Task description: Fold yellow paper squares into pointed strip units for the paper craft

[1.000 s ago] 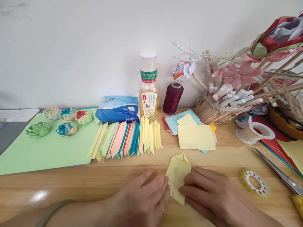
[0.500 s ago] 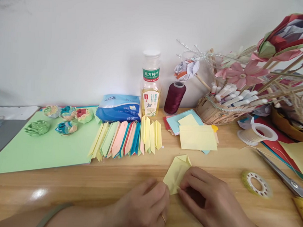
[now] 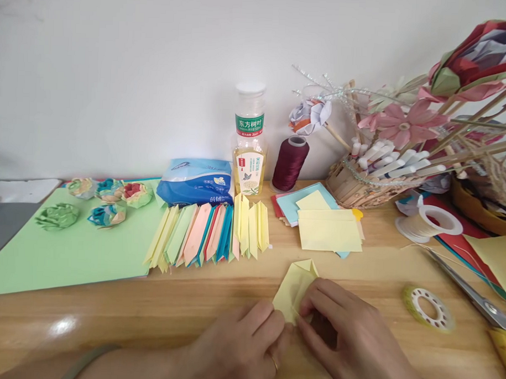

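A piece of pale yellow paper (image 3: 294, 284) lies on the wooden table in front of me, its far corners folded in. My left hand (image 3: 241, 341) is closed at the paper's near left edge, fingers curled and fingertips partly hidden. At the near right edge, my right hand (image 3: 350, 331) pinches the paper between thumb and fingers. Beyond my hands stands a row of folded colored paper strips (image 3: 201, 234). A stack of yellow and blue paper sheets (image 3: 330, 230) sits just past the paper I hold.
Several paper flowers (image 3: 106, 215) rest on a green sheet (image 3: 109, 256) at left. Behind are a tissue pack (image 3: 195, 182), a tea bottle (image 3: 249, 145) and a maroon thread spool (image 3: 290, 164). At right are a basket (image 3: 356, 185) of markers, scissors (image 3: 469, 288), a white spool (image 3: 426, 226) and tape (image 3: 428, 309).
My left hand has shifted slightly up and right along the paper's near edge. My right thumb and fingers have moved in closer on the paper.
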{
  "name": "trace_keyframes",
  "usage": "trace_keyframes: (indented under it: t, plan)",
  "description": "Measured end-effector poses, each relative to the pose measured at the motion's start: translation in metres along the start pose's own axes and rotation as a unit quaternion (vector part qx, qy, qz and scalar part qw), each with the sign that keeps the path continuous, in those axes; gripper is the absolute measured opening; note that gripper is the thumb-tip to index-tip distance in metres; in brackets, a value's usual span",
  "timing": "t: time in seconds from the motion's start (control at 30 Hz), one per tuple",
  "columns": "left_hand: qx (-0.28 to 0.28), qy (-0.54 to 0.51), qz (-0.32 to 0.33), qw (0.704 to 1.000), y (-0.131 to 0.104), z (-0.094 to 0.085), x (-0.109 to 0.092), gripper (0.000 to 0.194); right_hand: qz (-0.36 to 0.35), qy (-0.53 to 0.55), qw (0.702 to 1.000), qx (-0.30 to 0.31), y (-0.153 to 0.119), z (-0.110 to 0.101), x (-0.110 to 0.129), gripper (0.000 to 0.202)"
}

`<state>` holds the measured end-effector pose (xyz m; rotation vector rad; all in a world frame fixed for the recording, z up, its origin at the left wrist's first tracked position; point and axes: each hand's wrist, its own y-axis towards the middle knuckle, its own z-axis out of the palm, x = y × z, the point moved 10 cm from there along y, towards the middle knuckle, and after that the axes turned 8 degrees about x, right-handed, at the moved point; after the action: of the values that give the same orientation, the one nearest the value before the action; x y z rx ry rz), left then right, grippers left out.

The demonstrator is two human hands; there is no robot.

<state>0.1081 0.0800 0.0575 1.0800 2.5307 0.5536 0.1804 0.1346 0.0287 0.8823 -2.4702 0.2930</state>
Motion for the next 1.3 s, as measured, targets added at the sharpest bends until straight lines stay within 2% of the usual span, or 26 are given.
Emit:
trace_keyframes:
  t: [0.17, 0.3, 0.43, 0.53, 0.67, 0.77, 0.87, 0.97, 1.1, 1.3]
  plan:
    - [0.038, -0.048, -0.044, 0.997, 0.003, 0.006, 0.010, 0.026, -0.018, 0.013, 0.999, 0.041, 0.001, 0.005, -0.007, 0.014]
    - [0.060, -0.046, -0.043, 0.996, 0.003, 0.005, 0.013, 0.031, -0.127, 0.002, 0.989, 0.071, -0.002, 0.000, 0.002, 0.023]
    - [0.030, 0.048, 0.003, 0.998, 0.001, -0.005, 0.009, 0.017, -0.227, -0.081, 0.968, 0.063, -0.010, -0.006, 0.024, 0.030]
    - [0.031, 0.118, 0.008, 0.992, 0.000, -0.007, 0.012, 0.013, -0.237, -0.104, 0.965, 0.049, -0.012, -0.005, 0.037, 0.027]
    - [0.036, 0.085, 0.043, 0.995, 0.002, -0.007, 0.007, 0.021, -0.194, -0.095, 0.976, 0.026, -0.010, -0.007, 0.042, 0.021]
    - [0.031, 0.040, 0.042, 0.998, 0.004, -0.007, 0.006, 0.024, -0.167, -0.041, 0.984, 0.034, -0.009, -0.007, 0.035, 0.015]
    - [0.064, 0.017, 0.050, 0.997, 0.003, 0.002, 0.007, 0.021, -0.110, 0.006, 0.994, -0.022, -0.006, -0.018, 0.016, 0.021]
    - [0.096, 0.020, 0.080, 0.992, 0.000, 0.007, 0.006, 0.021, -0.007, 0.005, 0.997, -0.071, -0.003, -0.024, -0.012, 0.014]
    - [0.099, 0.043, 0.107, 0.988, 0.000, 0.004, 0.006, 0.027, 0.087, 0.016, 0.996, -0.017, 0.004, -0.010, -0.032, 0.010]
    - [0.094, 0.057, 0.123, 0.986, 0.000, 0.005, 0.006, 0.030, 0.147, 0.038, 0.988, 0.041, 0.007, -0.004, -0.033, 0.013]
